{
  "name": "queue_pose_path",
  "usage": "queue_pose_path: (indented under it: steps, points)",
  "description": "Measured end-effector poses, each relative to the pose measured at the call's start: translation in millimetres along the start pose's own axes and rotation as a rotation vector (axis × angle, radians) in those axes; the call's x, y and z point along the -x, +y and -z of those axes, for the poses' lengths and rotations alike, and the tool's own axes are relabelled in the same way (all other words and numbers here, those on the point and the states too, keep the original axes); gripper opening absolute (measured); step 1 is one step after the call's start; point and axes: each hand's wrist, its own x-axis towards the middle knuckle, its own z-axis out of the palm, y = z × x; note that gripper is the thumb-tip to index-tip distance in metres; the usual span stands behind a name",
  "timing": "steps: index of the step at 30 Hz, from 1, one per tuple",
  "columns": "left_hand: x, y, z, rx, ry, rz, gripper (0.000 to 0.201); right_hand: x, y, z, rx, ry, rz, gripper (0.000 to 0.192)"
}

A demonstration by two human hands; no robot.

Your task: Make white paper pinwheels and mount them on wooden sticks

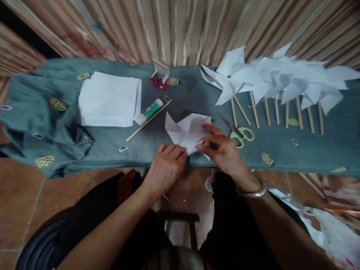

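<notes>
A white paper pinwheel [189, 129] without a stick lies near the table's front edge, some of its blades folded in. My left hand [168, 163] pinches its lower left edge, the fingers curled together. On the right side, my right hand [221, 148] grips a paper blade between thumb and fingers. A thin wooden stick [149, 120] rests to the upper left of the pinwheel, beside a green and white glue stick [149, 111]. Scissors [239, 133] with pale green handles lie just right of my right hand.
A stack of white paper [109, 100] sits on the left of the cloth-covered table [180, 90]. Behind the glue is an open red box [159, 78] of small metal pins. Several finished pinwheels [281, 77] on sticks overlap at the right. A pleated curtain [180, 30] hangs behind.
</notes>
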Motion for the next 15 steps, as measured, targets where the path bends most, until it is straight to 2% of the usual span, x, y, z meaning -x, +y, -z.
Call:
queue_pose_path:
  steps: [6, 15]
  points:
    - [2.2, -0.4, -0.3, 0.000, -0.029, 0.008, 0.015, -4.2, -0.6, -1.5, 0.163, -0.006, 0.105, 0.007]
    - [3.0, 0.7, 2.0, -0.005, -0.045, 0.003, 0.014, -8.7, -3.9, -10.2, 0.157, -0.003, 0.130, 0.005]
